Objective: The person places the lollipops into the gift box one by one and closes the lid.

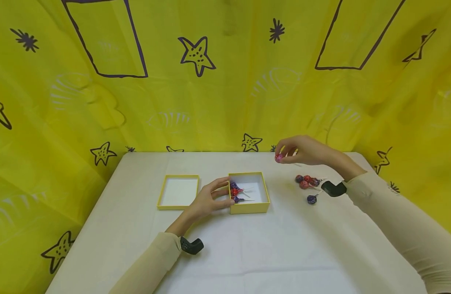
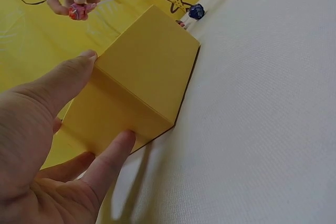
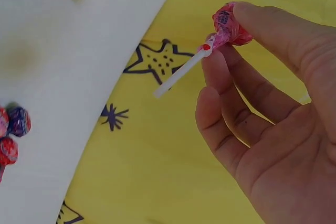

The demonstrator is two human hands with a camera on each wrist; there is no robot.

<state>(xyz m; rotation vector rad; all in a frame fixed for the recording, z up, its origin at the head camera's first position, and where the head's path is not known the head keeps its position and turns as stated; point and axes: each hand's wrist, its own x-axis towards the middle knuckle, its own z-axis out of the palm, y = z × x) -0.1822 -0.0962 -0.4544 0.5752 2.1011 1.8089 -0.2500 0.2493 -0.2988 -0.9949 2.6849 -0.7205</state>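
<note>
My left hand holds the left side of an open yellow box. Its thumb lies at the near corner of the rim, and other fingers touch the side wall. Inside the box, several wrapped lollipops lie along the left, sticks pointing right. My right hand is raised above the table, right of and beyond the box. Between its thumb and fingers it pinches a pink-red wrapped lollipop by the head, the white stick hanging free.
On the table's right lie several red and dark lollipops, with one dark lollipop slightly nearer. A yellow-rimmed lid rests left of the box. A yellow curtain hangs behind the white table.
</note>
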